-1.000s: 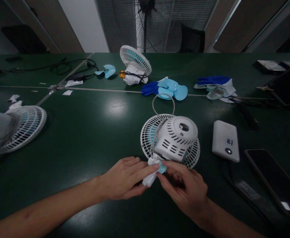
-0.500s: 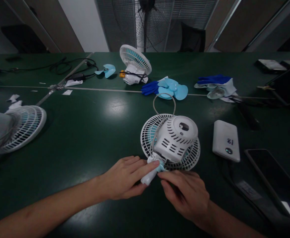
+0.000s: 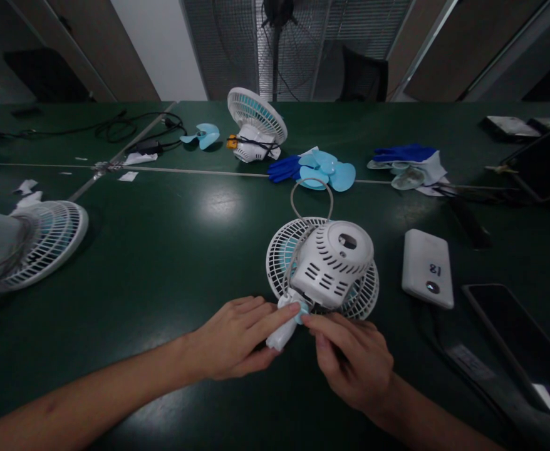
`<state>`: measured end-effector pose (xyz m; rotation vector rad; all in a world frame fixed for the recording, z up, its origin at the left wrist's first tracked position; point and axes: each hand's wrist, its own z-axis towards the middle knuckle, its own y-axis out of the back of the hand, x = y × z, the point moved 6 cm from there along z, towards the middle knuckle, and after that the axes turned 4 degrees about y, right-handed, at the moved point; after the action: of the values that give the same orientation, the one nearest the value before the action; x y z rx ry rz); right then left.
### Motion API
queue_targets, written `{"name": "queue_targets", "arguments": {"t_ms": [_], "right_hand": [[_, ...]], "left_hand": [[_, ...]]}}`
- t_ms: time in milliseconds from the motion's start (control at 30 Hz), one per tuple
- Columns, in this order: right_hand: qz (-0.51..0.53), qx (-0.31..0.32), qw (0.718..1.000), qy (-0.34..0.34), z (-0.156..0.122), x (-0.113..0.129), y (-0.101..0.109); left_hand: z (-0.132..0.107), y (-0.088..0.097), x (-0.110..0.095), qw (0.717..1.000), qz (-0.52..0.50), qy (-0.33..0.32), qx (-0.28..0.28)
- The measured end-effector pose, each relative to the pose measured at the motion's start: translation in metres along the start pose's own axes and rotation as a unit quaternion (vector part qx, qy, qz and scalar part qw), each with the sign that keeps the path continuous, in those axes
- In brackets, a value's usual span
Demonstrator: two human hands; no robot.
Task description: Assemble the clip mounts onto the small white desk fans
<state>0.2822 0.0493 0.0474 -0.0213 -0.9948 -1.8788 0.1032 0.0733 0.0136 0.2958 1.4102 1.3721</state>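
A small white fan (image 3: 324, 263) lies grille-down on the green table, its vented motor housing facing up and a grey cable looped over it. From its near side juts a white clip-like neck (image 3: 282, 332) with a light-blue knob (image 3: 302, 312) at the joint. My left hand (image 3: 244, 335) grips this neck, index finger on top by the knob and thumb below. On the other side, my right hand (image 3: 354, 360) has its fingers curled and its index fingertip against the knob. Whether its thumb also touches the knob I cannot tell.
Further back are another fan (image 3: 256, 125), light-blue fan blades (image 3: 329, 170), blue gloves (image 3: 284, 168) and a separate blade (image 3: 202, 134). A third fan (image 3: 59, 241) lies at the left. To the right sit a white power bank (image 3: 428, 266) and a phone (image 3: 514, 332).
My right hand has shifted slightly; its index finger now reaches up onto the knob, and the thumb has moved. My left hand keeps its grip on the fan's neck.
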Motion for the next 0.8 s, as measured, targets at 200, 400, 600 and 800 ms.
{"name": "queue_targets", "arguments": {"t_ms": [200,400,600,800], "right_hand": [[-0.013,0.001,1.0,0.0,-0.0055,-0.0009,-0.0027],[-0.044,-0.016,0.998,-0.029,-0.0056,-0.0062,-0.002],[-0.05,-0.026,0.997,-0.047,-0.0058,-0.008,-0.0003],[-0.046,-0.022,0.998,-0.031,-0.003,-0.0027,-0.0008]], "left_hand": [[-0.0007,-0.0001,-0.0006,1.0,0.006,0.001,-0.003],[0.0004,-0.0003,-0.0034,0.999,0.035,-0.004,0.009],[0.0011,0.001,-0.005,0.999,0.043,-0.011,0.003],[0.0005,0.0025,-0.0042,0.999,0.034,-0.008,-0.006]]}}
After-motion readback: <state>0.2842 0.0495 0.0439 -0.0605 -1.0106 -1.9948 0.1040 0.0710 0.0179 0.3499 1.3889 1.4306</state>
